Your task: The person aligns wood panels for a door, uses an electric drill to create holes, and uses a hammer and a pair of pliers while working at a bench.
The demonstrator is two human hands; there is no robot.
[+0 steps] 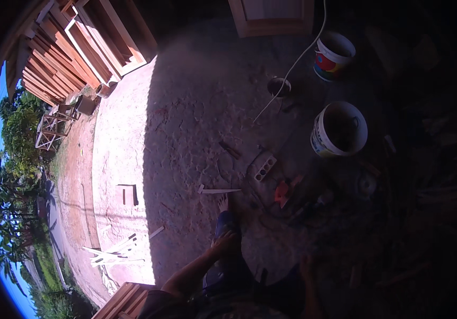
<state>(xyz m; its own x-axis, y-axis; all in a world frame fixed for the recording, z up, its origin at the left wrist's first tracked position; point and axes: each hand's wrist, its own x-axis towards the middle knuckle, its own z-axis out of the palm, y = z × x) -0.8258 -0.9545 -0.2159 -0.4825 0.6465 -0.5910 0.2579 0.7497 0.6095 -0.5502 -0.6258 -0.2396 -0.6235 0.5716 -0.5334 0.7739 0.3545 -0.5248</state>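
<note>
My left hand (pixel 227 242) rests on my dark-clothed left leg near the knee, its fingers lying over the cloth and nothing seen in it. Deep shade hides most of my right hand (pixel 307 266), low and to the right by my other leg; its fingers cannot be made out. Just past my bare foot (pixel 223 203) lies a thin, tapered pale strip of wood (pixel 220 190). A power strip (pixel 264 167) with several round sockets lies on the ground ahead, and an orange object (pixel 281 192), perhaps part of a tool, sits near it among cables.
Two white buckets (pixel 340 130) and a smaller pot (pixel 279 87) stand at the right. A pale cable (pixel 297 61) hangs down. Wooden frames (pixel 106 40) and stacked planks (pixel 53 69) lean far left. Wood offcuts (pixel 116 252) lie on sunlit ground.
</note>
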